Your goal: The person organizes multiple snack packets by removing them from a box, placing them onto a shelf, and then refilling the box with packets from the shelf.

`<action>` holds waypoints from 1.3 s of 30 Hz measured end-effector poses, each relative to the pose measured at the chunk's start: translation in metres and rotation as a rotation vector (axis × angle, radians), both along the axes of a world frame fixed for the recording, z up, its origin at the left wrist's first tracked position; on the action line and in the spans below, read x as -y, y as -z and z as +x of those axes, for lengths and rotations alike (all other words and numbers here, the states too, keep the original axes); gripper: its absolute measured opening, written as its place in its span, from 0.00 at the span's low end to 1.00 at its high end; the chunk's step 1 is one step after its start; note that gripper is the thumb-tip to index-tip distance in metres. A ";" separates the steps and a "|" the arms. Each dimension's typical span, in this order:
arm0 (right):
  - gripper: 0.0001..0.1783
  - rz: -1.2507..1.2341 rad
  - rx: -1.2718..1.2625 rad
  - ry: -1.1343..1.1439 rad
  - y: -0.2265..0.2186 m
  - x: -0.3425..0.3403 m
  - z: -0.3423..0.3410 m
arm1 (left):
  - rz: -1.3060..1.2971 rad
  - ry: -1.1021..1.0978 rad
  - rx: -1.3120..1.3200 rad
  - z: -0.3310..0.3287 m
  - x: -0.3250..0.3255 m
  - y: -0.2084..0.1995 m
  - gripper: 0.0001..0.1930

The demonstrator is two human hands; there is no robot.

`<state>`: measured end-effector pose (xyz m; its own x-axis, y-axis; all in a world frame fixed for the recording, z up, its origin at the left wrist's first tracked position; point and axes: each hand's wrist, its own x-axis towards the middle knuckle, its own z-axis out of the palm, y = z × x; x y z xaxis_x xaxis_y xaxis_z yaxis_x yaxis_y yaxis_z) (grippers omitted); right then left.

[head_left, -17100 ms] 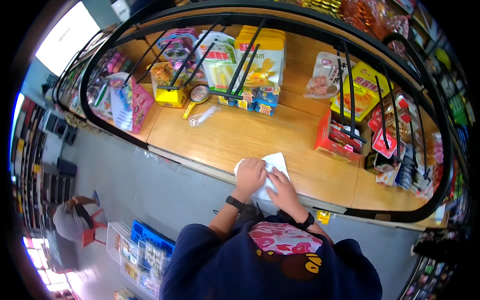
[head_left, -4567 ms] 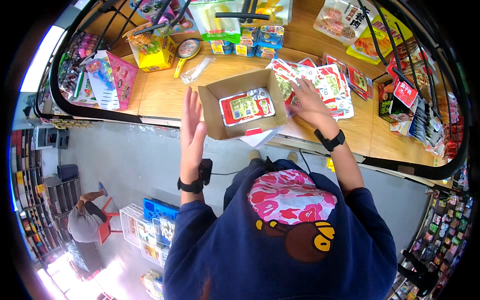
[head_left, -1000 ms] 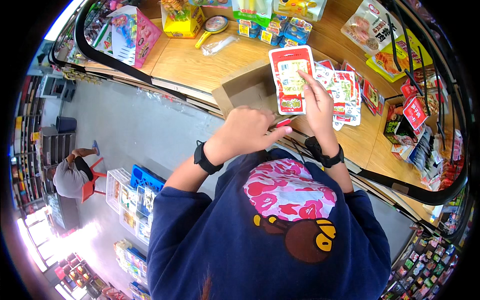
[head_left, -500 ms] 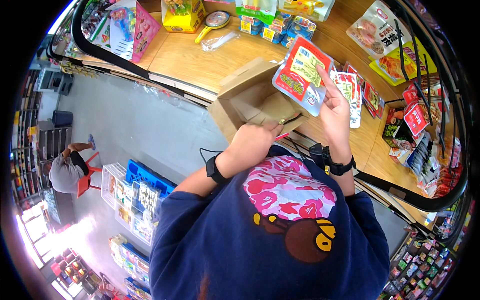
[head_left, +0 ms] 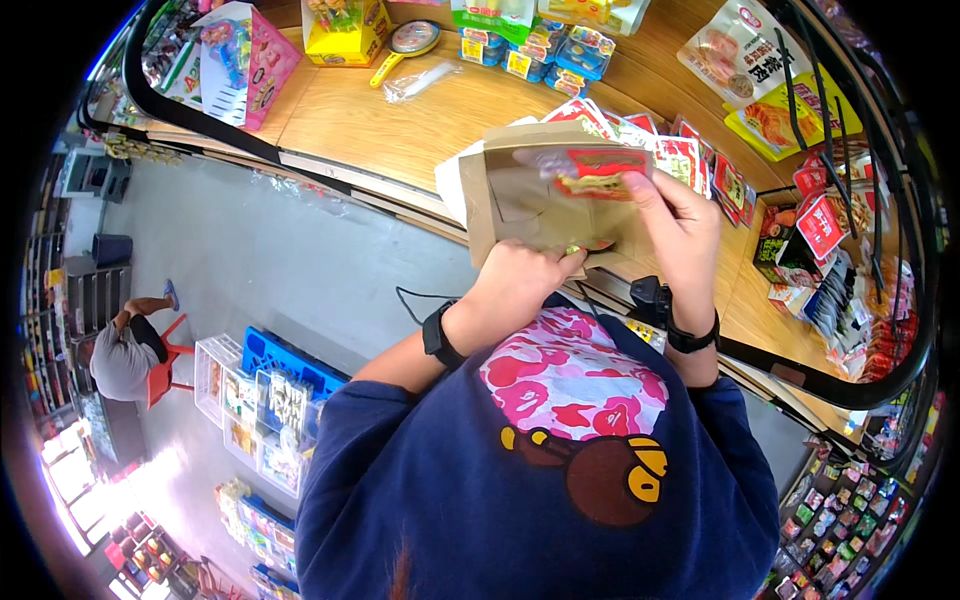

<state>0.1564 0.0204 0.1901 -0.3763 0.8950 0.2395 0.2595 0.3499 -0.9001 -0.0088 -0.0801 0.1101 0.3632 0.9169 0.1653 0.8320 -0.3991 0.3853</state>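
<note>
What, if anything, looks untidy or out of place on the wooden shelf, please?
A crumpled piece of clear plastic lies loose beside the yellow-handled paddle-shaped item, looking like stray wrapping. Behind the cardboard box, red-and-white packets lie in an uneven heap, unlike the neatly stacked blue tubs.

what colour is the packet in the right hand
The packet is red with a yellow-green patch, somewhat blurred; best seen in the head view.

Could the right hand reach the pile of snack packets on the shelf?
Probably yes: the pile of snack packets lies beyond the right hand, with its right side free of the cardboard box. But that hand holds a red packet, which may need letting go first.
</note>
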 end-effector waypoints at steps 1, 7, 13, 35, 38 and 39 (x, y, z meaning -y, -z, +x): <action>0.14 0.020 0.045 -0.006 0.007 0.000 -0.001 | 0.002 0.004 0.004 0.000 0.000 0.001 0.26; 0.15 -0.158 0.289 -0.249 0.042 -0.004 -0.006 | 0.108 -0.011 0.014 0.002 0.000 0.005 0.21; 0.15 -0.307 0.350 -0.336 0.060 -0.012 -0.006 | 0.098 -0.080 -0.054 0.008 0.003 0.002 0.21; 0.18 0.657 0.401 -0.428 0.051 -0.011 -0.009 | 0.016 -0.081 -0.095 0.014 0.001 0.008 0.19; 0.11 0.471 0.322 -0.367 0.039 -0.015 -0.010 | 0.213 -0.122 -0.111 0.013 0.005 0.007 0.17; 0.10 0.444 0.323 -0.363 0.034 -0.014 -0.012 | 0.179 -0.149 -0.114 0.015 0.004 0.007 0.17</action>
